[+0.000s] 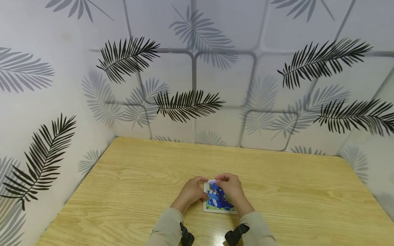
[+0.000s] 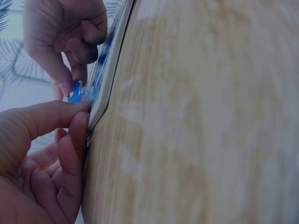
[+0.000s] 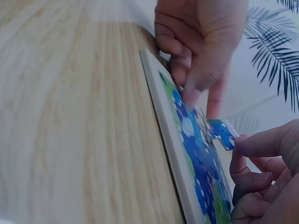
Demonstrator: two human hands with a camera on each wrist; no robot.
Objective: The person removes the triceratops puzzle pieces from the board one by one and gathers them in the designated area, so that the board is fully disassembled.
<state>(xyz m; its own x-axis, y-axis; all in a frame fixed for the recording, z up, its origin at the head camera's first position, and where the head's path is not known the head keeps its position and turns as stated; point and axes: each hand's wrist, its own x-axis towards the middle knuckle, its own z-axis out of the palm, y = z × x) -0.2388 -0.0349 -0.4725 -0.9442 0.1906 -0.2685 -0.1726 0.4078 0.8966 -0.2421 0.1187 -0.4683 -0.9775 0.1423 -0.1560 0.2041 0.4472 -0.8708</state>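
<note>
A jigsaw puzzle board (image 1: 212,210) with a blue dinosaur picture and a pale rim lies on the table between both hands. The left hand (image 1: 191,192) holds the board's left side, thumb over the picture's edge and fingers beside the rim. Between thumb and fingertips, the right hand (image 1: 232,188) pinches a blue puzzle piece (image 3: 223,134), raised at a tilt over the far part of the board. The same piece shows small in the left wrist view, close to the left thumb. Part of the board's right side is hidden under the right hand.
The wood-grain table (image 1: 138,177) extends around the board on all sides. Behind it rises a pale wall (image 1: 221,123) with a leaf pattern. Dark wrist cameras (image 1: 186,236) are strapped over the sleeves near the table's front.
</note>
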